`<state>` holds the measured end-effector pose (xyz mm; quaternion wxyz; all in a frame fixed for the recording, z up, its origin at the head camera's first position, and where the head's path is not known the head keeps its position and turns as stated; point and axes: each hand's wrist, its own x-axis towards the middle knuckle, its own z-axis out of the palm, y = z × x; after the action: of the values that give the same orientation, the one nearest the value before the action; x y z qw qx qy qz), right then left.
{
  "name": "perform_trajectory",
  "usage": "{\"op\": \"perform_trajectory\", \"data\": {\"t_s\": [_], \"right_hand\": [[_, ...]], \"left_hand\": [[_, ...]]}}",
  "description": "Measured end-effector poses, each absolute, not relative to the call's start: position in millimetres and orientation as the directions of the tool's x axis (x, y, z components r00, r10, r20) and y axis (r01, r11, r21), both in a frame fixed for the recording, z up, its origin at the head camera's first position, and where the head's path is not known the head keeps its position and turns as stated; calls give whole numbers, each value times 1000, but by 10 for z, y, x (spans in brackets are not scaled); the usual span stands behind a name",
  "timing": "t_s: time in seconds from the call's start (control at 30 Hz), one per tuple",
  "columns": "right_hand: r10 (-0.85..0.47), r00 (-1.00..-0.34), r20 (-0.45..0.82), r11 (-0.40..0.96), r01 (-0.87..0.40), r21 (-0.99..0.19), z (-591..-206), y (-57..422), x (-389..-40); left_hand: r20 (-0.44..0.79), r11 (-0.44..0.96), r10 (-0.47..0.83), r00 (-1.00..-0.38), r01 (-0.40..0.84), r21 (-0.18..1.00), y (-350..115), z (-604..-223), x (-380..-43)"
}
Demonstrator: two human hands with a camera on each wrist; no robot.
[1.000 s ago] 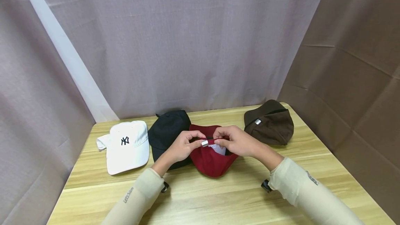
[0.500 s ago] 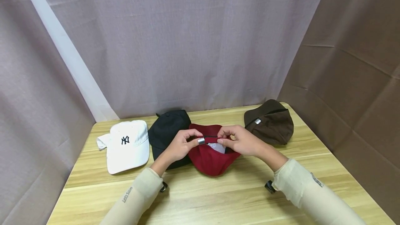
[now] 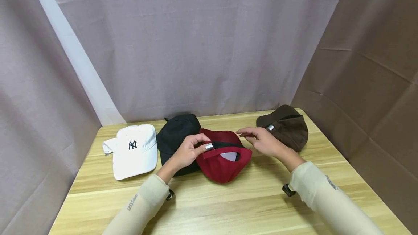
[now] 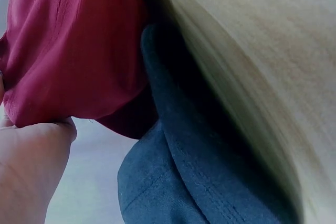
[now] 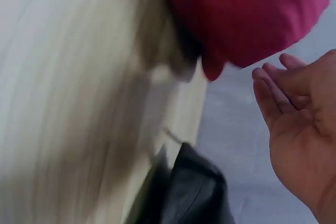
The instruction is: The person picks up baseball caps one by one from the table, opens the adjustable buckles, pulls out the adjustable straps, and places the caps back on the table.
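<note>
A red baseball cap [image 3: 222, 169] lies with its back opening facing up toward me, between a black cap [image 3: 177, 135] and a brown cap [image 3: 289, 131]. My left hand [image 3: 189, 151] pinches the red cap's back strap beside its metal buckle [image 3: 209, 147]. In the left wrist view, the thumb presses at the edge of the red fabric [image 4: 79, 51]. My right hand [image 3: 261, 140] is off the red cap, just to its right, with fingers loosely bent and nothing in them. The right wrist view shows those fingers [image 5: 273, 87] apart from the red cap [image 5: 252, 14].
A white cap [image 3: 134, 153] with a dark logo lies at the left of the wooden table [image 3: 222, 209], next to the black cap. Grey curtains [image 3: 209, 46] hang behind, and a brown cloth wall [image 3: 369, 82] stands along the right side.
My right hand has let go of the red cap's strap and moved right. The back opening now shows more plainly. My left hand stays on the strap, shifted slightly left.
</note>
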<state>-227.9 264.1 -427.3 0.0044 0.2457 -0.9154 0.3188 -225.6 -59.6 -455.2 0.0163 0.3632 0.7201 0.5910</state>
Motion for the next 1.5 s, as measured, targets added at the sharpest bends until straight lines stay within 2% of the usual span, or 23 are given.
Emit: {"op": "perform_trajectory", "data": {"t_s": [0.13, 0.2, 0.3, 0.43, 0.53, 0.67, 0.83, 0.93, 1.07, 1.23, 1.5], "right_hand": [[-573, -806, 145, 733, -584, -348, -4385, 2728, -2310], [-642, -756, 130, 730, -654, -201, -4430, 2740, -2326], [-710, -695, 115, 695, -718, -44, -4493, 2728, -2346], [-753, -641, 145, 655, -752, 75, -4550, 2698, -2343], [-764, -615, 195, 639, -763, 101, -4554, 2685, -2298], [-720, -628, 296, 652, -758, -22, -4519, 2656, -2210], [-514, -748, 420, 703, -648, -294, -4471, 2635, -2114], [-385, -823, 418, 681, -559, -473, -4445, 2636, -2076], [-241, -901, 361, 623, -429, -654, -4393, 2615, -2057], [-84, -959, 271, 625, -263, -735, -4370, 2557, -2091], [56, -998, 17, 697, 27, -716, -4477, 2504, -2246]], "left_hand": [[413, 17, 554, -723, 506, 862, -582, -4528, -2264], [415, 6, 558, -719, 504, 864, -577, -4521, -2267], [421, -8, 549, -722, 499, 867, -570, -4518, -2266], [434, -42, 523, -733, 487, 873, -553, -4527, -2253], [446, -103, 492, -748, 458, 883, -534, -4527, -2239], [464, -158, 386, -797, 439, 885, -539, -4521, -2248], [455, -114, 253, -854, 441, 890, -582, -4469, -2263], [442, -81, 236, -865, 436, 896, -600, -4441, -2263], [426, -17, 209, -880, 432, 902, -634, -4417, -2261], [417, 37, 227, -880, 436, 899, -699, -4414, -2211], [441, 27, 264, -858, 463, 886, -749, -4405, -2148]]}}
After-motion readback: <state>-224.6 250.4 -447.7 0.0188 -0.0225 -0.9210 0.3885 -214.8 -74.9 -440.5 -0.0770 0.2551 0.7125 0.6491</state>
